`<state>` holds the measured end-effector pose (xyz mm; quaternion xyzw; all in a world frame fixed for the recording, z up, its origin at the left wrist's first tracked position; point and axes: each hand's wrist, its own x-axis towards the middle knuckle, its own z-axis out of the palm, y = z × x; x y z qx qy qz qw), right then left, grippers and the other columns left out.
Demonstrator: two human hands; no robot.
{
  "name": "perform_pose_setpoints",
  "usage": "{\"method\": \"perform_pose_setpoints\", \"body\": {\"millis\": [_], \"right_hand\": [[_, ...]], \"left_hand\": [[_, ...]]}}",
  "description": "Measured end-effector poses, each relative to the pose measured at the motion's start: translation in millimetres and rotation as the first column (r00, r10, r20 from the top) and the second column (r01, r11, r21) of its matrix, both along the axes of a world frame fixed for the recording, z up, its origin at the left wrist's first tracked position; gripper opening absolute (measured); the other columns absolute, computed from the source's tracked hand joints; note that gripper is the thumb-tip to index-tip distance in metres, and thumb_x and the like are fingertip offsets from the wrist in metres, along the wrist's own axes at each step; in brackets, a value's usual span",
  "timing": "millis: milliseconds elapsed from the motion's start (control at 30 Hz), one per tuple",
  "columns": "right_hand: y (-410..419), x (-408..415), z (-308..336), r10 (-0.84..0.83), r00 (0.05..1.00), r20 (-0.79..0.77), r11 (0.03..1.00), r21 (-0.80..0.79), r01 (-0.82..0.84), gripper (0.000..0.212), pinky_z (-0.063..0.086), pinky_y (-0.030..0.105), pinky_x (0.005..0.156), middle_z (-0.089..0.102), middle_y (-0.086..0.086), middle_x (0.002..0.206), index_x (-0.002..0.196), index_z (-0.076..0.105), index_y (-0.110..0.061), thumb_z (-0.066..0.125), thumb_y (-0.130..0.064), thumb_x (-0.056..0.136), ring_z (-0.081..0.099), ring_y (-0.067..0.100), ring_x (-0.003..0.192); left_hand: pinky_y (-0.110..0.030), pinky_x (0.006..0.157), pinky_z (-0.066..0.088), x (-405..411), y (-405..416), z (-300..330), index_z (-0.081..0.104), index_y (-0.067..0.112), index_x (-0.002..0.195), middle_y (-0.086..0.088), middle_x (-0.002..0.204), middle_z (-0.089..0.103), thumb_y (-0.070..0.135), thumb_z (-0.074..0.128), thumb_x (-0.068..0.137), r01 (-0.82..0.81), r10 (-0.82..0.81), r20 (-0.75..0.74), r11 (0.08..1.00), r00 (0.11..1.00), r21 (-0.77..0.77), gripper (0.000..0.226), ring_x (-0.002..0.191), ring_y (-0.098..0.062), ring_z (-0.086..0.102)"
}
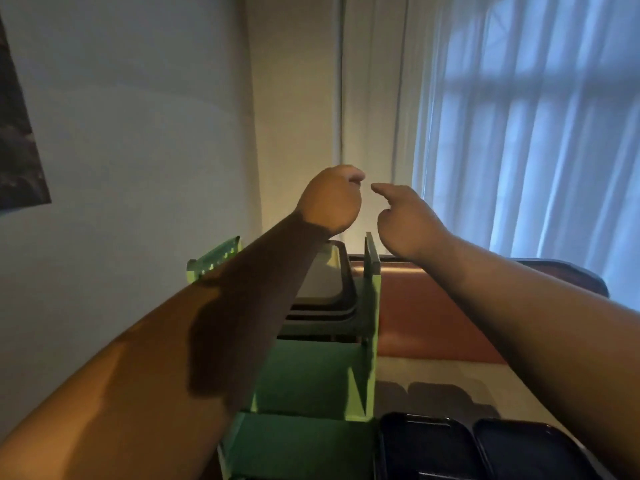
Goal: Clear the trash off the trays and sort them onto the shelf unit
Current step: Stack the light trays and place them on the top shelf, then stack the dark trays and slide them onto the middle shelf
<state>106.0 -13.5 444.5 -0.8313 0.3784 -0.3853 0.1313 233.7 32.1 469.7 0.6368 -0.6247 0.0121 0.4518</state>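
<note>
A green shelf unit (pixel 372 306) stands in front of me, with a stack of dark trays (pixel 332 299) on its top level. Two more dark trays (pixel 429 445) (pixel 526 448) lie on the table at the lower right. Both my arms reach out above the shelf. My left hand (pixel 330 199) is raised over the stack with its fingers curled in, holding nothing I can see. My right hand (pixel 405 216) hovers beside it, fingers loosely bent and one finger pointing left, also holding nothing. No trash shows in this view.
A brown padded bench or seat back (pixel 433 313) runs behind the table on the right. White curtains (pixel 536 126) cover a window at the right. A pale wall (pixel 138 133) lies to the left, with a dark picture (pixel 17 133) at its far left edge.
</note>
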Motion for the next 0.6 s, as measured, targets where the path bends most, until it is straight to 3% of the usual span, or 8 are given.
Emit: {"method": "perform_pose_setpoints", "body": {"millis": [67, 167, 233, 300, 333, 367, 433, 600], "right_hand": [[-9, -39, -3, -0.052, 0.998, 0.029, 0.999, 0.011, 0.052, 0.060, 0.025, 0.016, 0.100, 0.036, 0.009, 0.161, 0.156, 0.037, -0.015, 0.041, 0.001, 0.098, 0.035, 0.023, 0.147], [-21, -106, -25, -0.121, 0.991, 0.060, 0.992, 0.052, 0.118, 0.056, 0.025, 0.016, 0.098, 0.038, 0.008, 0.160, 0.155, 0.039, -0.015, 0.042, -0.003, 0.100, 0.040, 0.021, 0.144], [-32, -151, -53, -0.131, 0.990, 0.053, 0.990, 0.061, 0.128, 0.054, 0.028, 0.019, 0.105, 0.049, 0.008, 0.152, 0.149, 0.048, -0.016, 0.046, -0.009, 0.096, 0.052, 0.018, 0.129], [-50, -198, -94, -0.153, 0.988, 0.034, 0.981, 0.130, 0.147, 0.056, 0.042, 0.036, 0.109, 0.061, 0.009, 0.138, 0.140, 0.057, -0.021, 0.044, -0.027, 0.086, 0.056, 0.016, 0.113], [-60, -222, -121, -0.192, 0.981, 0.022, 0.967, 0.174, 0.185, 0.060, 0.044, 0.043, 0.109, 0.061, 0.009, 0.137, 0.140, 0.057, -0.022, 0.043, -0.035, 0.083, 0.057, 0.019, 0.118], [-63, -246, -147, -0.247, 0.969, -0.015, 0.946, 0.215, 0.244, 0.060, 0.041, 0.045, 0.113, 0.056, 0.011, 0.141, 0.143, 0.053, -0.022, 0.046, -0.036, 0.085, 0.053, 0.025, 0.127], [-60, -290, -200, -0.340, 0.932, -0.125, 0.883, 0.298, 0.362, 0.059, 0.033, 0.041, 0.117, 0.045, 0.015, 0.150, 0.150, 0.044, -0.016, 0.055, -0.025, 0.093, 0.043, 0.033, 0.137], [-59, -383, -346, -0.350, 0.846, -0.403, 0.649, 0.547, 0.529, 0.059, 0.036, 0.037, 0.106, 0.048, 0.015, 0.143, 0.148, 0.044, -0.016, 0.059, -0.024, 0.092, 0.046, 0.033, 0.129]], "left_hand": [[-0.029, 0.108, 0.043, -39, -11, -4, 0.061, 0.009, 0.136, -0.008, 0.137, 0.064, 0.005, 0.039, 0.101, 0.022, -0.022, 0.001, 0.998, 1.000, -0.061, 0.041, 0.126, -0.022, 0.059], [-0.026, 0.107, 0.042, -106, -28, -30, 0.063, 0.013, 0.132, -0.002, 0.133, 0.066, 0.005, 0.039, 0.100, 0.128, -0.131, -0.044, 0.989, 0.990, -0.075, 0.041, 0.123, -0.017, 0.059], [-0.021, 0.099, 0.044, -153, -41, -60, 0.065, 0.012, 0.128, -0.002, 0.127, 0.067, 0.001, 0.041, 0.097, 0.223, -0.226, -0.101, 0.974, 0.969, -0.041, 0.040, 0.115, -0.016, 0.061], [-0.017, 0.092, 0.046, -196, -61, -105, 0.063, 0.008, 0.129, -0.007, 0.125, 0.067, -0.002, 0.044, 0.096, 0.290, -0.276, -0.196, 0.956, 0.941, 0.049, 0.039, 0.108, -0.016, 0.062], [-0.015, 0.090, 0.048, -218, -71, -134, 0.061, 0.005, 0.131, -0.011, 0.126, 0.066, -0.003, 0.046, 0.096, 0.329, -0.280, -0.303, 0.936, 0.911, 0.123, 0.039, 0.108, -0.018, 0.061], [-0.017, 0.090, 0.050, -239, -79, -166, 0.059, 0.003, 0.133, -0.014, 0.128, 0.064, -0.003, 0.048, 0.095, 0.361, -0.265, -0.388, 0.911, 0.883, 0.200, 0.041, 0.110, -0.021, 0.061], [-0.031, 0.097, 0.052, -274, -89, -237, 0.056, 0.007, 0.138, -0.012, 0.132, 0.062, 0.005, 0.054, 0.092, 0.344, -0.175, -0.417, 0.860, 0.892, 0.377, 0.046, 0.116, -0.027, 0.062], [-0.040, 0.098, 0.053, -337, -73, -405, 0.038, 0.010, 0.151, -0.012, 0.142, 0.054, 0.018, 0.059, 0.086, 0.244, 0.180, -0.409, 0.570, 0.895, 0.785, 0.068, 0.119, -0.031, 0.060]]}}
